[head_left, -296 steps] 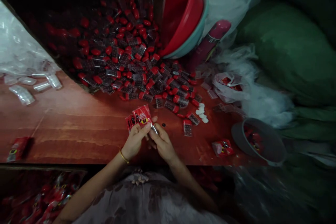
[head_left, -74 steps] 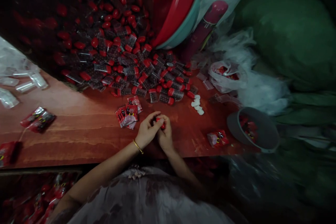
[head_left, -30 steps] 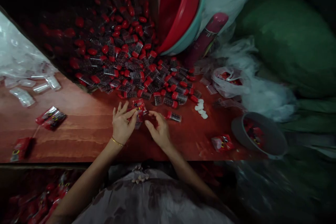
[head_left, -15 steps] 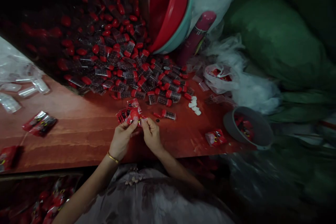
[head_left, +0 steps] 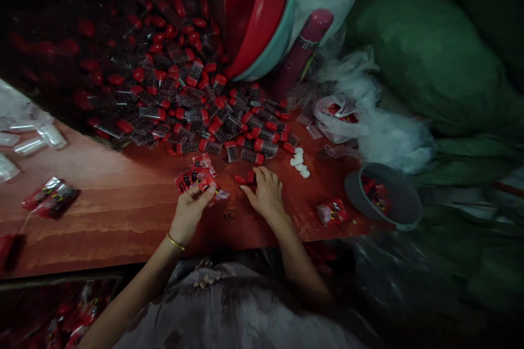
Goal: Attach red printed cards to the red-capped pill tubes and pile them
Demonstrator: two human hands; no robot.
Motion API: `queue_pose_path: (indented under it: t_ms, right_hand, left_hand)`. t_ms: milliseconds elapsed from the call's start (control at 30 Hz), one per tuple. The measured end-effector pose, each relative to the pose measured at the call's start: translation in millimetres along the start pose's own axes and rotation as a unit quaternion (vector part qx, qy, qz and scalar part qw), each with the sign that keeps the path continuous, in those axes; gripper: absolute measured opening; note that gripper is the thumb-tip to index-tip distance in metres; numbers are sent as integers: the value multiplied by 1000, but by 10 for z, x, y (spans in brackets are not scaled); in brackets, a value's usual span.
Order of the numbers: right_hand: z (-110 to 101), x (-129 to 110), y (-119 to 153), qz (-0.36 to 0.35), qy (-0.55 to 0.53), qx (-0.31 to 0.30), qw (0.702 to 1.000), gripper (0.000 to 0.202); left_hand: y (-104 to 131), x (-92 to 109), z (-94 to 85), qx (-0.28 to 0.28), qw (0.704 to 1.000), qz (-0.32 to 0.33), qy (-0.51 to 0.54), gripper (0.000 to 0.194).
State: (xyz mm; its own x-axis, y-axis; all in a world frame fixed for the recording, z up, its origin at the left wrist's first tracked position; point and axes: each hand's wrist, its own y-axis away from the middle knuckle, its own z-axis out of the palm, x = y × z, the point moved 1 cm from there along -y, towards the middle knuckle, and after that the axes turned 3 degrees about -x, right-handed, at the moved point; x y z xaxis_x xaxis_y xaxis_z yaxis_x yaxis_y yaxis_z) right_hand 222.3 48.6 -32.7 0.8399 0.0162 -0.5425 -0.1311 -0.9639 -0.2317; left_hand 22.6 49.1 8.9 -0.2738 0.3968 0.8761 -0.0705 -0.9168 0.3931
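My left hand (head_left: 192, 211), with a gold bangle at the wrist, pinches a small red printed packet (head_left: 207, 181) near the table's front edge. More red cards or packets (head_left: 186, 178) lie fanned just beyond its fingers. To the right, my right hand (head_left: 265, 192) is over a small red-capped bottle (head_left: 249, 177), thumb and fingers apart around it; most of the bottle is hidden behind the fingers. A red cap piece (head_left: 239, 179) lies beside it. A small dark ring-like item (head_left: 230, 215) rests on the table between the hands.
A heap of red-capped clear bottles (head_left: 196, 114) spills from a dark box behind. Red (head_left: 262, 16) and teal basins, a pink flask (head_left: 301, 52), white pieces (head_left: 299, 162), a grey bowl (head_left: 382, 196) and a packet (head_left: 331, 211) stand or lie rightward. Silvery-red packets (head_left: 51, 197) lie left.
My right hand has left the packet and moved right to the red-capped bottle, its fingers spreading. My left hand still pinches the packet. The view has shifted slightly.
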Motion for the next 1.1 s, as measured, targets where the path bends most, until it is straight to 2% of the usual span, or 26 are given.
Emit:
queue_pose_path:
  t_ms: [67, 133, 233, 333, 400, 500, 600, 700, 833, 900, 967, 1100]
  right_hand:
    - [5, 66, 0, -25, -53, -25, 998, 33]
    - [5, 34, 25, -29, -153, -22, 988, 26]
    - [23, -107, 97, 6, -343, -20, 939, 18]
    - [77, -224, 183, 30, -443, -38, 895, 18]
    - [109, -255, 233, 28, -449, -45, 892, 21]
    - [115, -275, 299, 9, -422, -48, 905, 25]
    - [77, -318, 358, -9, -410, -54, 910, 25]
    - [5, -367, 395, -6, -455, -43, 889, 32]
    - [-91, -374, 353, 73, -528, 19, 846, 53]
    - [-91, -360, 306, 131, -514, 20, 848, 59]
    - [-54, -341, 267, 178, -488, 5, 855, 61]
    - [35, -302, 254, 223, -434, 2, 873, 59]
  left_hand:
    - [5, -55, 40, -41, 998, 30, -43, 30]
    - [-8, -110, 82, -63, 994, 55, -69, 26]
    - [-84, -181, 177, -48, 996, 65, -45, 28]
    - [-197, -257, 341, -13, 998, 51, 43, 34]
    - [-254, -319, 476, 4, 994, 23, 107, 37]
    - [-282, -407, 658, 23, 988, -1, 151, 37]
    - [-287, -456, 752, 46, 986, 24, 161, 37]
    - [-331, -466, 746, 53, 984, 69, 153, 38]
    - [-389, -491, 672, 55, 986, 159, 19, 32]
    - [-371, -537, 656, 61, 977, 196, -55, 28]
    - [-325, -591, 666, 45, 969, 217, -110, 24]
    - [-241, -641, 700, 8, 955, 231, -186, 20]
